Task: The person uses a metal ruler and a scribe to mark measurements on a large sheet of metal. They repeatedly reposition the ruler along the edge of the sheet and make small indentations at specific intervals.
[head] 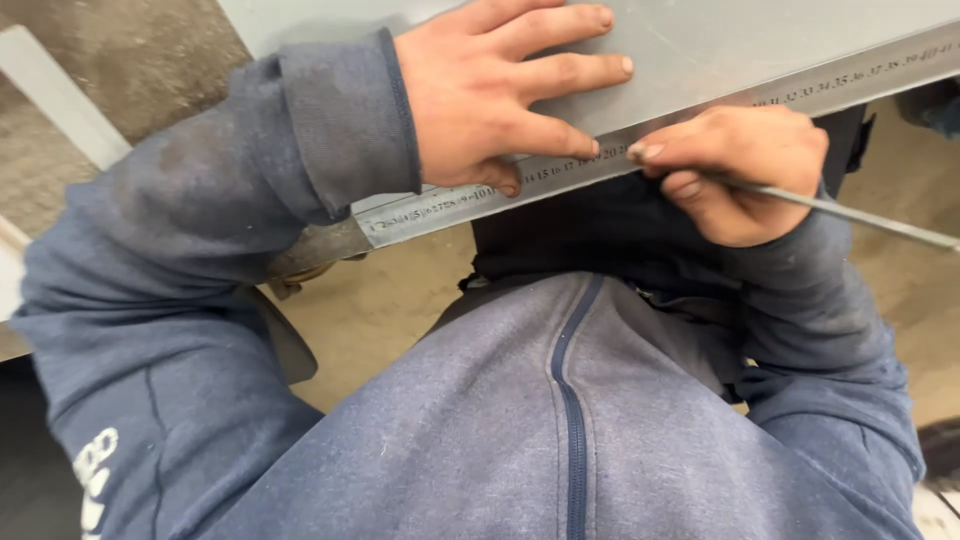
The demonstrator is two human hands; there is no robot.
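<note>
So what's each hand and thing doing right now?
left hand: flat, fingers spread, pressing on the ruler
right hand: closed around the thin metal rod
metal ruler: lying flat along the sheet's edge
metal sheet: lying flat under the ruler
thin metal rod: gripped, its tip hidden at the ruler's edge

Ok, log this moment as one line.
left hand: flat on long metal ruler | right hand: gripping thin metal rod at ruler edge | grey metal sheet beneath
</note>
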